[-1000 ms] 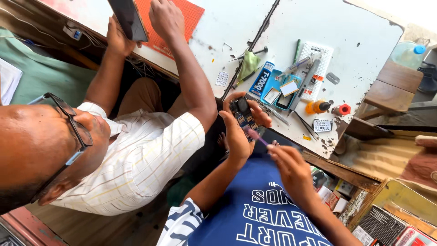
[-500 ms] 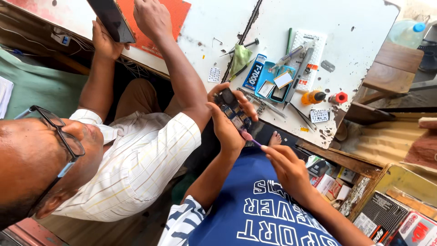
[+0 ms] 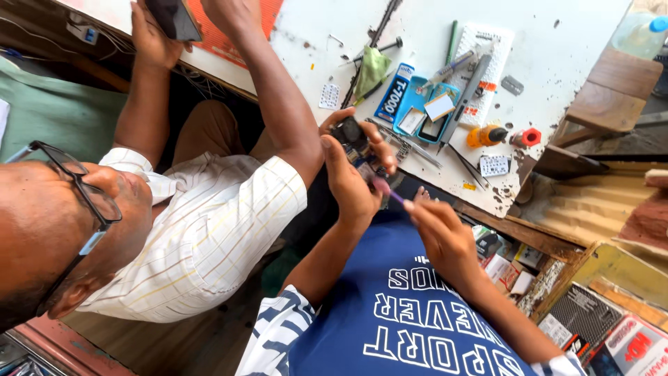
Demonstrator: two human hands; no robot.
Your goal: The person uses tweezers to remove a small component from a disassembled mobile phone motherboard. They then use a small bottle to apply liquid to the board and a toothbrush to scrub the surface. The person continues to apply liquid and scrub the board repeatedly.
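Prying at an opened phone (image 3: 353,139) with a thin purple-handled tool (image 3: 387,191) at the near edge of the white workbench (image 3: 313,42).

My left hand (image 3: 351,184) is closed around the phone, fingers curled over its top; my right hand (image 3: 442,233) pinches the tool, its tip against the phone's lower end. I judge the tip could slip and gouge the exposed parts. The phone hangs off the bench over my lap, so a loosened grip could drop it. The co-worker's arm (image 3: 278,104), just beside me on the left, could jog my hand.
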